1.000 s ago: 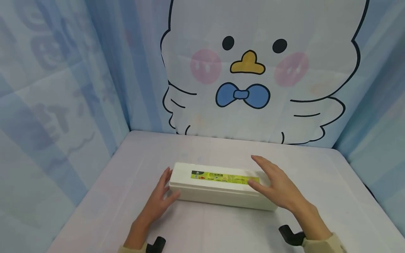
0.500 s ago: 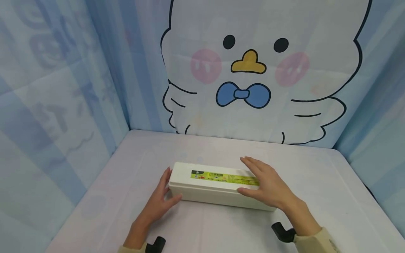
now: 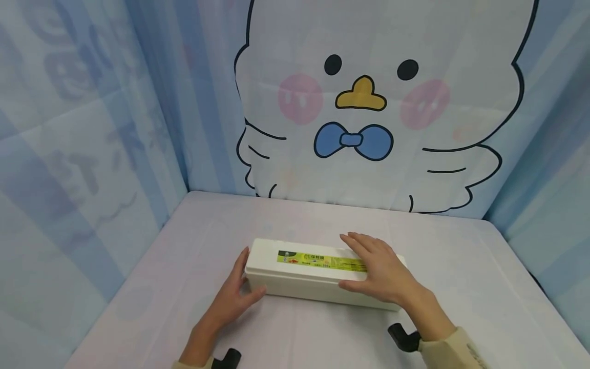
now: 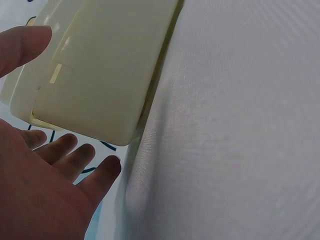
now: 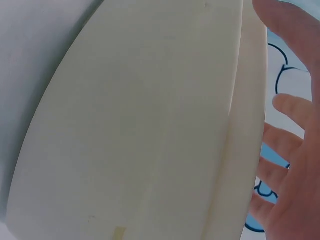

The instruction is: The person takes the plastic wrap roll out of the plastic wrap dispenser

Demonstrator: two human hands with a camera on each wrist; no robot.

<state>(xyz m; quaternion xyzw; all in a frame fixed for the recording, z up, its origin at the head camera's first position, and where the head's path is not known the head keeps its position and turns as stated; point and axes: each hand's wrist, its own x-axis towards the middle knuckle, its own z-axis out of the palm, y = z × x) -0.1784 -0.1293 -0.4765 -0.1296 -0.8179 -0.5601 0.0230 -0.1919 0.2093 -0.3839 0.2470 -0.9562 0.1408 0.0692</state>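
A long white cling film box [image 3: 295, 283] lies on the table with its lid down, a yellow-green label [image 3: 318, 260] along the top. My left hand [image 3: 232, 300] stands at its left end, thumb near the front face and fingers round the far side. In the left wrist view those fingers [image 4: 102, 180] are spread and lightly bent beside the end of the box [image 4: 105, 75]. Over the right part of the lid hovers my right hand [image 3: 386, 271], thumb at the front edge, fingers stretched toward the back. It covers the label's right end.
The table [image 3: 193, 230] has a pale cloth over it. Behind stands a curtain [image 3: 295, 169] printed with a white cartoon chick, and blue-striped curtains [image 3: 92, 169] hang at both sides. A black camera mount [image 3: 404, 338] sits at each wrist.
My right hand has moved left along the lid, away from the right end of the box. The left hand and the box have stayed nearly in place.
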